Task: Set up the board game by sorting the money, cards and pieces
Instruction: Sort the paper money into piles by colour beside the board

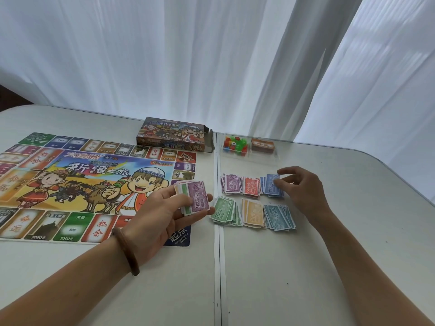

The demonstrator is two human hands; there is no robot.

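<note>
Left hand (164,208) palm-up over the board's right edge, thumb and curled fingers clamped on a thick stack of paper notes (194,198), purple 5000 on top, green edge peeking under it. Wooden bangle (127,250) on that wrist. Right hand (299,187) at the blue 2000 pile (273,185): thumb tip on the paper, other fingers curved and spread above it; can't tell if a note is actually pinched. Sorted money sits on the table (306,267) right of the seam in two rows of loose, fanned rectangles: far row purple 5000 pile (231,183), red 10000 pile (250,186), then the blue; near row green 500 pile (224,211), orange 100 pile (254,214), teal 1000 pile (279,217). Behind them a clear plastic tray (249,154) holds small bright plastic pieces (235,144) in the left compartment and a brown card deck (263,145) in the right. Glossy printed board (82,184) lies flat on the left; cardboard box (173,135) beyond it, end flap open. Sheer white curtain (211,55) behind.
</note>
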